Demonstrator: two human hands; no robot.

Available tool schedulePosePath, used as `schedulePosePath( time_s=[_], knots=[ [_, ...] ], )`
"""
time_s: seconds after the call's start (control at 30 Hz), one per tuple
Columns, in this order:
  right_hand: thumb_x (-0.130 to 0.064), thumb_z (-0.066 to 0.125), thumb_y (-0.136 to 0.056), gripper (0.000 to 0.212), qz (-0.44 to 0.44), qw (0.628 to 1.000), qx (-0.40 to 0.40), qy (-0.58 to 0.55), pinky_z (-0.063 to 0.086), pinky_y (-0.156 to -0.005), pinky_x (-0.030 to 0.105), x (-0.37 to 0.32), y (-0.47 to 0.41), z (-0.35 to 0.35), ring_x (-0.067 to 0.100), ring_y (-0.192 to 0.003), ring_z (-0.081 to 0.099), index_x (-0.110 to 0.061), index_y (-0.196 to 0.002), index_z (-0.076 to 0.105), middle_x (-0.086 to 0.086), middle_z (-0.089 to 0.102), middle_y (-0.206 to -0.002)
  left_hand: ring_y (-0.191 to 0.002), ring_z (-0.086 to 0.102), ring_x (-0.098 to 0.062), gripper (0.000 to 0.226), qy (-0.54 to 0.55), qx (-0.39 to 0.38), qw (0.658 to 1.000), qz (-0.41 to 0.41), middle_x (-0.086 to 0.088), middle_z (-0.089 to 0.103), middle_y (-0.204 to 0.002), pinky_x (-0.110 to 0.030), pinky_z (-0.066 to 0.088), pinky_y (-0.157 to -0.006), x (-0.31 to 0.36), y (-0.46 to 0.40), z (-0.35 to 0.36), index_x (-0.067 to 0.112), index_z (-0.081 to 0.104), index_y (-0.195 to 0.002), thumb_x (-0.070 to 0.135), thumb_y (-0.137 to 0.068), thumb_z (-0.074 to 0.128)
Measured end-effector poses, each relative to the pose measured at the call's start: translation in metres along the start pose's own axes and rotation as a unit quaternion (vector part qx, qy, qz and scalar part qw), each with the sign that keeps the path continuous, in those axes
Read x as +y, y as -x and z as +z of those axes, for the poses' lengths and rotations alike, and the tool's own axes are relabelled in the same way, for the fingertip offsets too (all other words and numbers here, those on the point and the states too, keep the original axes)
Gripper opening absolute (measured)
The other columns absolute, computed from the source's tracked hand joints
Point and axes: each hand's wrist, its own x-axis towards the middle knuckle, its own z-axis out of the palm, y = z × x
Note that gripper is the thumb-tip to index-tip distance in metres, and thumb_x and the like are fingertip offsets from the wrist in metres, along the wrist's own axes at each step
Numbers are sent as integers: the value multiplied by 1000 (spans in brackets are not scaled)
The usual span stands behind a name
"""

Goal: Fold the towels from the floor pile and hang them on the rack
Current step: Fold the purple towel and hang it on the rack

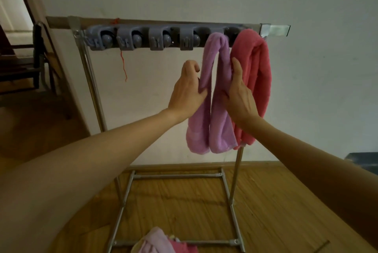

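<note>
A folded purple towel (212,113) hangs over the top bar of the metal rack (163,24), its two halves draping down. My left hand (187,91) pinches the left half between thumb and fingers. My right hand (238,93) grips the right half, its back against a folded red towel (255,81) that hangs beside it at the bar's right end. A pile of pink towels (157,241) lies on the floor at the bottom edge, partly cut off.
A grey holder strip with several clips (143,40) is fixed under the bar, left of the towels. The rack's base tubes (178,176) lie on the wooden floor. A white wall stands behind. A dark chair (38,54) and a doorway are at the left.
</note>
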Motion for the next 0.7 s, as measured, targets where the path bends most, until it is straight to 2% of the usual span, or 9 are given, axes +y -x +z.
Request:
schedulePosePath(
  time_s=[0.03,0.07,0.1,0.17,0.27,0.33,0.5,0.63,0.7],
  knots=[
    [-8,49,-92,54,16,1000,-11,16,45,-60,29,3,3,2,25,-77,61,-17,-138,23,16,57,-121,-79,58,-22,45,5,-4,1000,-30,-10,46,-107,-33,53,-62,-2,5,6,5,36,-110,14,-80,69],
    [-8,53,-88,35,28,998,-26,44,40,-60,30,5,5,4,28,-77,61,-10,-120,39,14,60,-107,-82,58,-22,49,5,-13,998,-59,-10,47,-108,-33,53,-64,-5,9,12,5,37,-111,17,-79,71],
    [-7,55,-85,17,35,996,-40,65,35,-61,30,7,7,5,32,-77,60,-9,-98,45,11,58,-93,-84,58,-24,52,4,-22,996,-88,-9,48,-109,-35,52,-67,-8,14,18,5,38,-112,19,-77,72],
    [-6,54,-82,17,42,996,-44,66,29,-58,30,9,13,8,34,-69,55,-10,-78,39,7,50,-75,-88,59,-26,48,2,-46,988,-144,-10,53,-109,-37,49,-70,-17,23,30,5,44,-112,19,-75,72],
    [-8,48,-86,14,56,998,-20,26,30,-56,33,5,24,12,29,-59,46,-10,-85,34,7,50,-70,-84,61,-30,22,-21,-104,976,-189,-12,62,-95,-31,39,-64,-31,34,39,4,57,-94,18,-80,66],
    [-8,44,-89,14,66,998,-18,-10,33,-53,35,0,31,13,30,-56,47,-9,-92,30,8,51,-67,-80,61,-31,14,-22,-109,971,-213,-10,64,-85,-29,36,-62,-40,40,37,7,57,-86,18,-83,64],
    [1,43,-84,24,93,991,-18,-92,36,-48,37,-12,42,22,32,-56,51,-4,-105,33,-2,45,-60,-76,56,-26,15,-15,-59,967,-248,-6,59,-83,-28,35,-61,-56,52,22,6,56,-90,16,-82,64],
    [-1,53,-79,34,125,985,-18,-119,46,-53,32,-15,49,32,20,-60,54,1,-111,41,4,56,-75,-77,50,-20,20,-22,-28,963,-267,-5,57,-88,-27,34,-63,-63,59,11,4,55,-95,14,-80,63],
    [-7,58,-77,29,139,981,-37,-128,48,-57,28,-15,50,35,19,-68,56,1,-103,51,6,59,-80,-78,49,-21,22,-28,-11,965,-260,-8,56,-92,-28,34,-63,-64,62,7,4,51,-95,12,-79,64]
  ],
)
